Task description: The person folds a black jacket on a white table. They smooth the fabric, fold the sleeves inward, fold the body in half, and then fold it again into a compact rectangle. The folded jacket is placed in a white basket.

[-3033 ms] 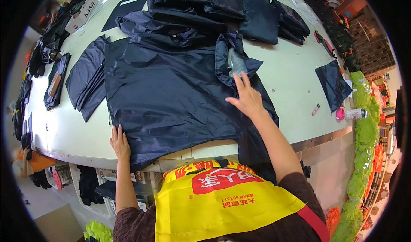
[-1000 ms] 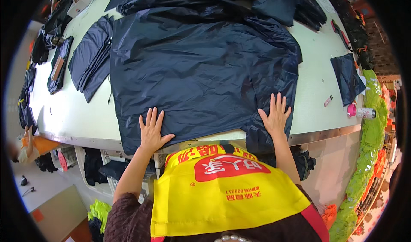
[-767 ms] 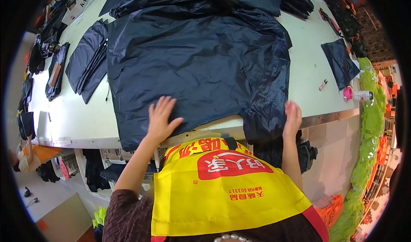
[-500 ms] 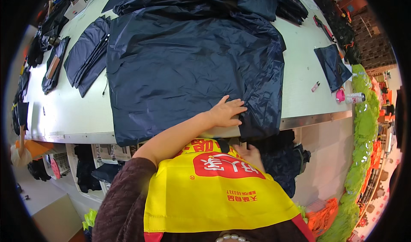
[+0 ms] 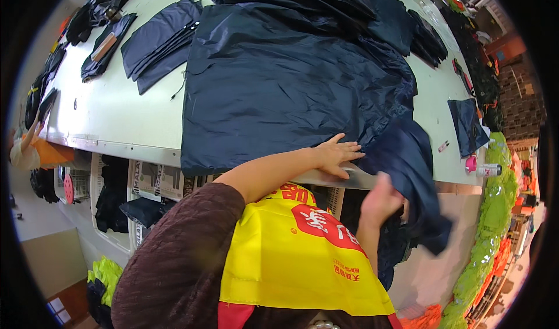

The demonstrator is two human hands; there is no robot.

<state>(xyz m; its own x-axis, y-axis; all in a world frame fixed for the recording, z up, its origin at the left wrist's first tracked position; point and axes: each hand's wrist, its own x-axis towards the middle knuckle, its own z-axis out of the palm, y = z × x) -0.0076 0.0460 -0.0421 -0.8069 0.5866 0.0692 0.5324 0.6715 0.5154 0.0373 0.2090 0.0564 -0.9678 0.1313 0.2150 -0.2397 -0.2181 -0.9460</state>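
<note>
The white table (image 5: 128,116) supports all items listed below. The dark navy garment (image 5: 273,84) lies spread and wrinkled across its middle; at the near right, a motion-blurred flap (image 5: 407,163) extends over the table edge and hangs down. A stack of folded dark pieces (image 5: 160,41) lies left of the garment. The left hand (image 5: 339,155) is positioned at the garment's near edge, fingers spread apart and pointing right, with fabric beneath the fingers and the flap just beyond the fingertips. The right hand (image 5: 381,200) is blurred in front of the table edge, immediately left of the flap; whether its fingers grip fabric cannot be determined. A bottle (image 5: 488,170) lies at the far right.
</note>
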